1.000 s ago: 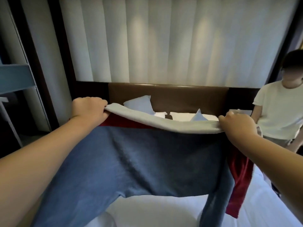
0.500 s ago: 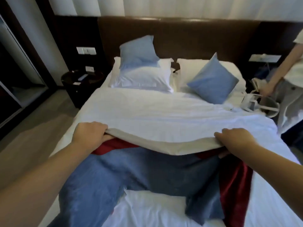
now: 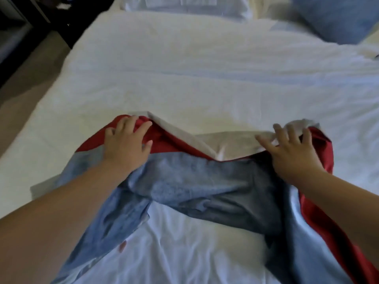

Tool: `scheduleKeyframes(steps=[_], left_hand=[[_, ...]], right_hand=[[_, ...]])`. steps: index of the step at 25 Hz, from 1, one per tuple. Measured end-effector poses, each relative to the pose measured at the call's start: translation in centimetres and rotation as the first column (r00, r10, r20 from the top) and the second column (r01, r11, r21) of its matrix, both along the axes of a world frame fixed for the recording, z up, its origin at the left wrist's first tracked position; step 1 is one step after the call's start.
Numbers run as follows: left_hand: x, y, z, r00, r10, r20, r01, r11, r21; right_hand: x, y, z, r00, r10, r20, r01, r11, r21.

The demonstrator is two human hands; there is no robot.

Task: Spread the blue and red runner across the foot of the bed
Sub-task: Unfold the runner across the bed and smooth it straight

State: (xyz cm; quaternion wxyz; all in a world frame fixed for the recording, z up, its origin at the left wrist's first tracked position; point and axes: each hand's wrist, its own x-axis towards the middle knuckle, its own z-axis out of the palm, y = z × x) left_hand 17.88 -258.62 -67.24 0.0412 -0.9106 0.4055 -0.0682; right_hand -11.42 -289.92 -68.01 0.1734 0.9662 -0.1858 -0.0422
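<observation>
The blue and red runner (image 3: 196,181) lies bunched and twisted on the white bed (image 3: 205,83), near its foot. Its blue face shows in the middle, red bands at both ends, and a pale grey lining is folded up along the far edge. My left hand (image 3: 127,144) rests flat on the runner's left red band with fingers spread. My right hand (image 3: 293,148) rests on the right end, fingers spread over the grey lining. Neither hand grips the cloth. The runner's two ends trail toward the foot edge.
White pillows (image 3: 184,5) and a blue cushion (image 3: 336,17) lie at the head of the bed. Dark furniture (image 3: 51,13) and bare floor (image 3: 30,78) are to the left of the bed.
Both hands have lowered the runner from the air onto the bed and let go of its edge. Fists have opened to flat, spread fingers. My view has tipped down.
</observation>
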Motion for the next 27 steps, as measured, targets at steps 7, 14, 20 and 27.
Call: scheduleKeyframes(steps=[7, 14, 20, 27], left_hand=[[-4.1, 4.8, -7.3, 0.986, -0.166, -0.036, 0.165, 0.986, -0.024], [-8.4, 10.6, -7.6, 0.908, -0.387, -0.159, 0.391, 0.920, -0.007], [-10.2, 11.8, -8.2, 0.938, -0.281, -0.200, 0.318, 0.931, 0.180], [-12.0, 17.6, -5.8, 0.910, -0.341, -0.236, 0.397, 0.880, 0.262]], right_hand=[[2.1, 14.2, -7.5, 0.980, 0.121, 0.156, -0.179, 0.881, 0.438], [3.5, 21.1, -9.4, 0.902, 0.370, 0.223, -0.429, 0.830, 0.358], [3.4, 22.0, -8.1, 0.973, 0.219, 0.078, -0.228, 0.829, 0.510], [-4.1, 22.9, -3.4, 0.798, 0.383, -0.465, 0.056, 0.720, 0.691]])
